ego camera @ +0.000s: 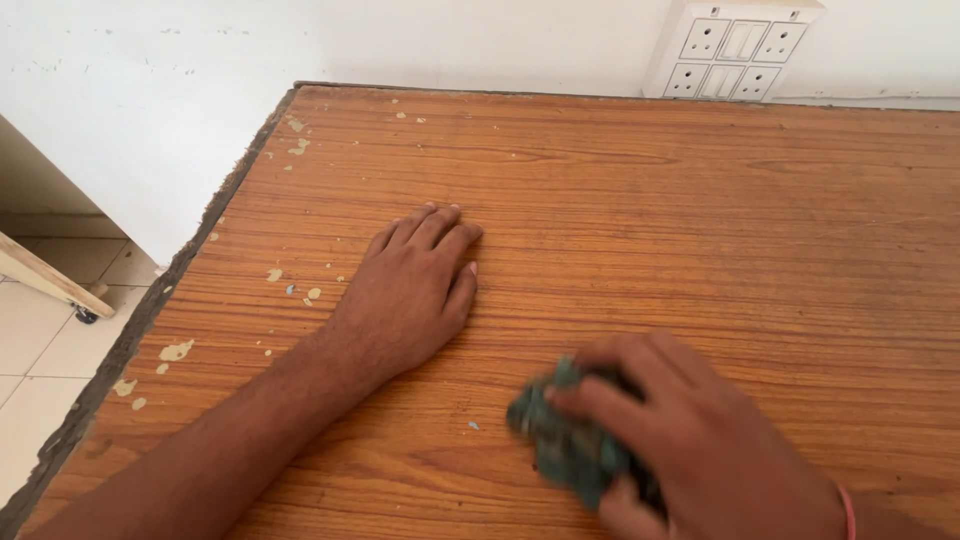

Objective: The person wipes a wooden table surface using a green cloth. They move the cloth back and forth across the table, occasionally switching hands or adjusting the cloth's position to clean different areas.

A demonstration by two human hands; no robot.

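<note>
My left hand [415, 290] lies flat, palm down, on the wooden table top [650, 210], fingers together and pointing away from me. It holds nothing. Near the table's front edge my right hand [690, 430] presses a crumpled dark green cloth [560, 445] against the wood. The fingers are curled over the cloth, and both hand and cloth look blurred. A thin pink band sits on the right wrist.
The table's left edge [150, 310] is worn, with pale paint flecks scattered near it. A white switch and socket panel [735, 50] is on the wall behind the table. Tiled floor [40, 340] and a wheeled wooden piece [60, 285] lie to the left.
</note>
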